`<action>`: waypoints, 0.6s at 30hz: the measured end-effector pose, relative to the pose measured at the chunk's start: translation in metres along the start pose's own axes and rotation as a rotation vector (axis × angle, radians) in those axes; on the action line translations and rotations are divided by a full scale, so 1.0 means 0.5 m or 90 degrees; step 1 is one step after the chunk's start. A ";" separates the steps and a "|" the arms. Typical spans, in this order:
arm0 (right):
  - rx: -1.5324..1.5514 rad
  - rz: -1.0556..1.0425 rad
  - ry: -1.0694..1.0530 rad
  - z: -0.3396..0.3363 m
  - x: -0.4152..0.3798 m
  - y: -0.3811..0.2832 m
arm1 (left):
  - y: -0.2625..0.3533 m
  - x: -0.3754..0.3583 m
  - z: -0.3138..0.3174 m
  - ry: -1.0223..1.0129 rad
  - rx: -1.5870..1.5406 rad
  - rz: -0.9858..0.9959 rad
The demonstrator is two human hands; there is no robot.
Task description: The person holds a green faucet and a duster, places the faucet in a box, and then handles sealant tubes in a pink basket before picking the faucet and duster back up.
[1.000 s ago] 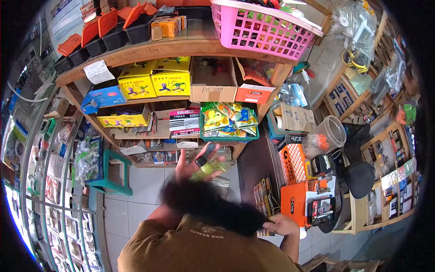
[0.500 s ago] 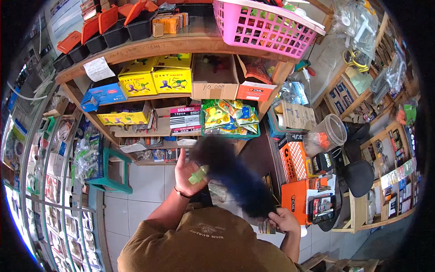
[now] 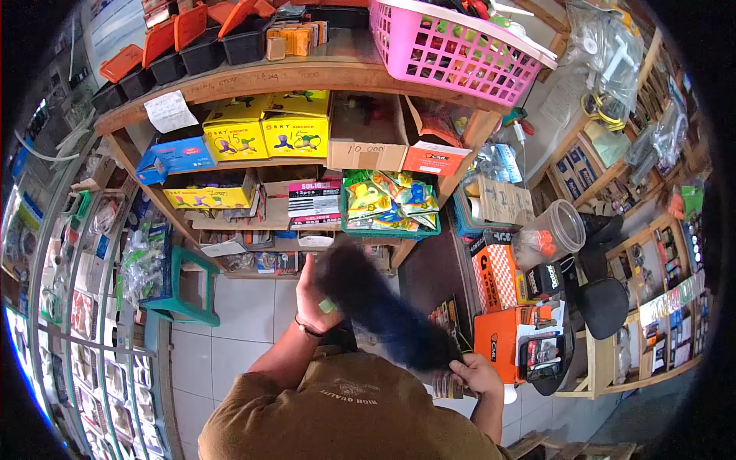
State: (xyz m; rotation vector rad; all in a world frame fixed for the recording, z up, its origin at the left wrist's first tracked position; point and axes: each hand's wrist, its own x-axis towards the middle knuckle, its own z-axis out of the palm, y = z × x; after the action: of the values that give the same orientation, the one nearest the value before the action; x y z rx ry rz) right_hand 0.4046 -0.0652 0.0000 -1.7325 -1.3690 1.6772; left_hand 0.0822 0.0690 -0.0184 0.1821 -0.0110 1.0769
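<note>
A dark, fuzzy duster (image 3: 391, 314) with a blue middle slants across the space between my two hands. My right hand (image 3: 479, 374) grips its lower right end, fingers closed. At its upper left end, the duster overlaps my left hand (image 3: 313, 307), which is raised with a wristband below it. A small light green piece (image 3: 327, 306) shows in the left palm, mostly hidden by the duster. The left fingers are partly hidden.
Ahead stand wooden shelves (image 3: 307, 69) with yellow boxes (image 3: 295, 132), a teal basket of packets (image 3: 391, 201) and a pink basket (image 3: 460, 50). A green stool (image 3: 192, 287) is at left; an orange box (image 3: 497, 343) and a clear jar (image 3: 548, 234) are at right.
The duster's upper end has shifted slightly left and down over my left palm and now covers more of the green piece. My right hand keeps its grip and has barely moved.
</note>
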 end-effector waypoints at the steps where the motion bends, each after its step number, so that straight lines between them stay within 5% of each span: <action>1: 0.048 -0.005 0.042 0.005 0.002 0.001 | -0.001 0.000 -0.018 0.013 -0.034 0.006; 3: -0.040 -0.004 -0.030 0.005 -0.004 -0.026 | 0.002 0.004 -0.015 -0.035 -0.166 -0.019; 7: -0.163 -0.003 -0.148 0.000 -0.008 -0.055 | -0.002 0.013 -0.002 -0.043 0.007 0.021; 8: -0.163 -0.003 -0.148 -0.003 -0.006 -0.044 | 0.001 0.018 0.002 -0.048 0.040 0.039; 10: -0.050 0.015 0.071 -0.010 0.000 -0.016 | -0.001 0.007 0.022 0.040 -0.050 0.061; 14: -0.128 -0.027 -0.061 -0.012 -0.011 -0.026 | 0.003 0.016 0.019 -0.018 -0.031 0.024; 18: -0.089 -0.045 -0.010 -0.007 -0.010 -0.025 | 0.008 0.016 0.016 0.016 -0.012 -0.001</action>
State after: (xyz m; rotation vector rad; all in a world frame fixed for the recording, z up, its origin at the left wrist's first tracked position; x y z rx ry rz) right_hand 0.4039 -0.0623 0.0135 -1.7261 -1.5702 1.5951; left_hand 0.0834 0.0767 -0.0091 0.1521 0.0016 1.0771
